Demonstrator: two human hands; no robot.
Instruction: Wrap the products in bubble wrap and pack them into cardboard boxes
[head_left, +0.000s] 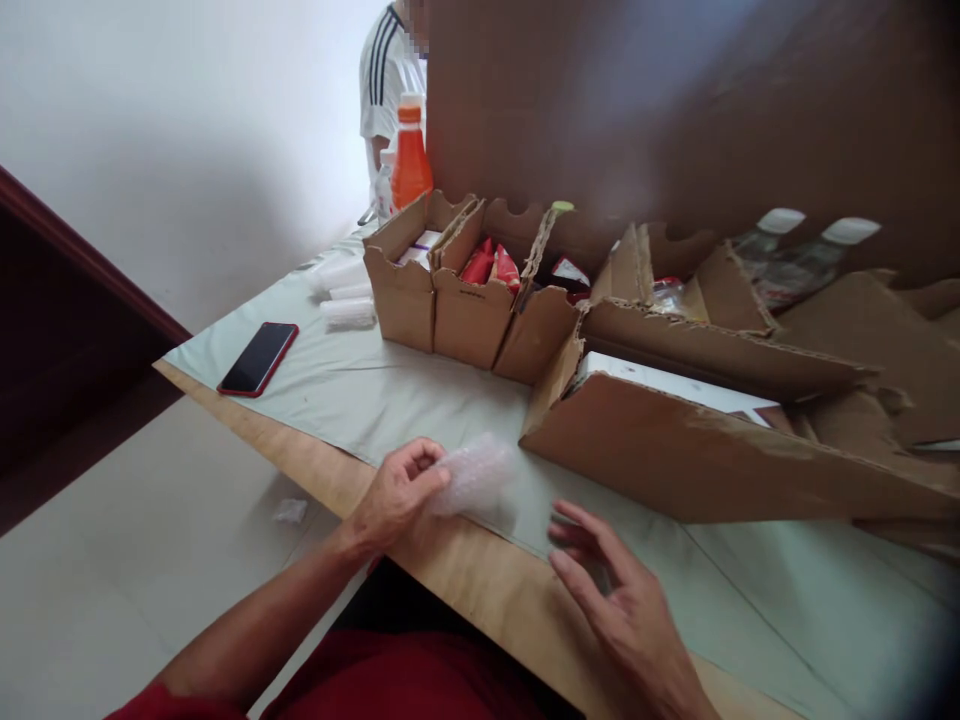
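My left hand (397, 490) pinches the edge of a small clear bubble-wrap piece (476, 478) that lies on the pale cloth near the table's front edge. My right hand (615, 590) hovers just right of the wrap, fingers stretched out and apart, holding nothing. Directly behind the wrap stands a long torn cardboard box (697, 450) with a white item (675, 385) inside it.
A row of small cardboard boxes (465, 290) with red packets and other goods stands further back. A red-cased phone (259, 358) lies at the left, with bubble-wrap rolls (346, 300) beyond it. An orange bottle (410, 155) and a person in a white shirt (386, 80) are at the far end. Two clear white-capped bottles (795, 255) lie at the right.
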